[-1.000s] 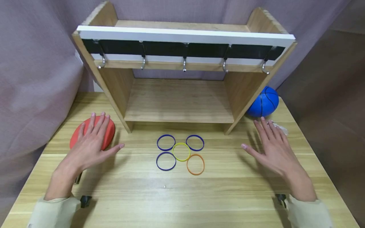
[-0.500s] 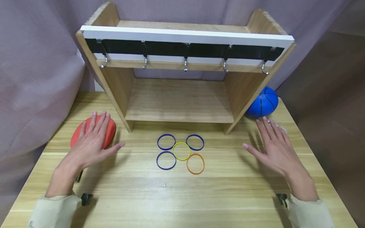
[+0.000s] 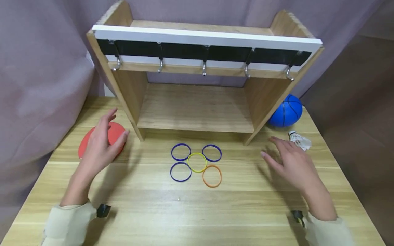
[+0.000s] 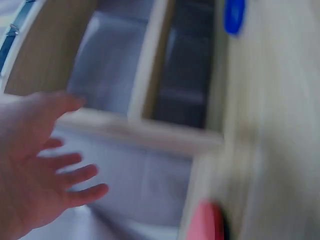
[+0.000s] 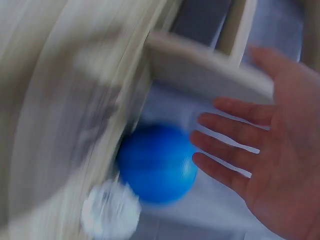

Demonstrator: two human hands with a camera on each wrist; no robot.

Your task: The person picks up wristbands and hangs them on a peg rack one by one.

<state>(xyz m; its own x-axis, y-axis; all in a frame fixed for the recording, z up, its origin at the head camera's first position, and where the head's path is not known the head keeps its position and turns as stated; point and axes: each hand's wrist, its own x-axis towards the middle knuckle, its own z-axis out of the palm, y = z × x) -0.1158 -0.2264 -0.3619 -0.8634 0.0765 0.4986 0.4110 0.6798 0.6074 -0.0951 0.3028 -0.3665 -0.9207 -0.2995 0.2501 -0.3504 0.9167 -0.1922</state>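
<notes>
My left hand (image 3: 100, 147) hovers above the red table tennis bat (image 3: 115, 131) at the table's left, fingers loosely bent and holding nothing. The hand hides part of the bat. On the right, my right hand (image 3: 293, 164) hangs over the table with relaxed fingers, also holding nothing. Just beyond it lies a white shuttlecock (image 3: 300, 140), and behind that a blue ball (image 3: 286, 111) with black lines. Between the hands lie three dark blue rings (image 3: 180, 181), a yellow ring (image 3: 197, 172) and an orange ring (image 3: 212, 186). Both wrist views are blurred; the right one shows the ball (image 5: 157, 165) near the fingertips.
A wooden rack (image 3: 195, 107) stands at the back of the table (image 3: 184, 218). Several metal hooks (image 3: 204, 68) line its black and white front rail. A tiny pale speck lies in front of the rings. Grey curtains (image 3: 40, 68) hang behind and beside the table.
Both hands were spread flat with straight fingers; now they have turned and their fingers bend. The right hand has drawn back slightly, uncovering the shuttlecock. The rings have not moved on the table.
</notes>
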